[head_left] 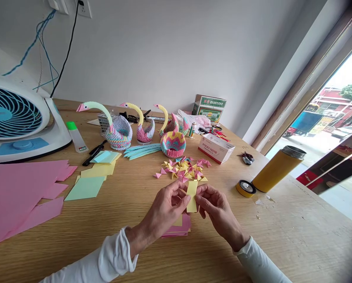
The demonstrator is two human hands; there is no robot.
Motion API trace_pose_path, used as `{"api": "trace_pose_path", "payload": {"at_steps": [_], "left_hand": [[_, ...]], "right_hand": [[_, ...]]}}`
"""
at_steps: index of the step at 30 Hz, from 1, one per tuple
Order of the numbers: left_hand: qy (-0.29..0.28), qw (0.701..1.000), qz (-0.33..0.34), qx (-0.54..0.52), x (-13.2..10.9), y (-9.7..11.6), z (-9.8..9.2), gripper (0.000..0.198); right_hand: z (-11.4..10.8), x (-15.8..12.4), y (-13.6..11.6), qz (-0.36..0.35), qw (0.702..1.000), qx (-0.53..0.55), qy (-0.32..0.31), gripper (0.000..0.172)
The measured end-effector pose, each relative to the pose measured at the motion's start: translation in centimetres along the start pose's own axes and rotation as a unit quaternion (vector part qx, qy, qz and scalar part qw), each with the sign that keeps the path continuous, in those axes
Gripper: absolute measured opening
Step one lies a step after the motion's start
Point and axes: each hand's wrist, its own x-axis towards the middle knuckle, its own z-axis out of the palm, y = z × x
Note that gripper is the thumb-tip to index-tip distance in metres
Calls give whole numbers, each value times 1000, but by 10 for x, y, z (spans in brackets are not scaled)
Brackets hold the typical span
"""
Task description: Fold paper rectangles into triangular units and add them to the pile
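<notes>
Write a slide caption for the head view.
Left hand and right hand hold a narrow yellow paper strip near scattered pink and yellow paper triangles.

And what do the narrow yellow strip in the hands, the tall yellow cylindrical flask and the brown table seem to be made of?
Narrow yellow strip: matte paper, judging by its thin, crisp edges.
Tall yellow cylindrical flask: satin coating, perhaps over metal, given its grey, metallic-looking rim.
Brown table: wood or laminate, slightly glossy; grain lines show.

1. Left: fan and pink sheets, cut off by the left edge.
2. Near: paper stack, partly hidden by the left hand.
3. Yellow strip: back side hidden.
4. Far: green box, smallest print unreadable.
</notes>
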Motion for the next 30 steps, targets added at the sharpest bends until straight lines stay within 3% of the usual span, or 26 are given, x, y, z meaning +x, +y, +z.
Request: {"api": "trace_pose_path", "payload": {"at_steps": [6, 12, 18, 25, 30], "left_hand": [[16, 1000, -2, -1, 0, -3, 0, 22], [-20, 993, -30, -110, 1, 2, 2, 20], [5, 982, -108, -152, 0, 10, 3, 13], [-6, 944, -169, -282, -1, 11, -2, 11], [-23, 914, -206, -350, 0, 8, -3, 17]], "right_hand": [[4, -2, -2, 7, 999, 40, 4, 13], [6, -2, -5, 18, 999, 42, 21, 15], [4, -3, -4, 28, 999, 36, 15, 12], [2, -4, -8, 4, 999, 1, -36, 14], [2, -4, -7, -16, 998, -41, -35, 17]]}}
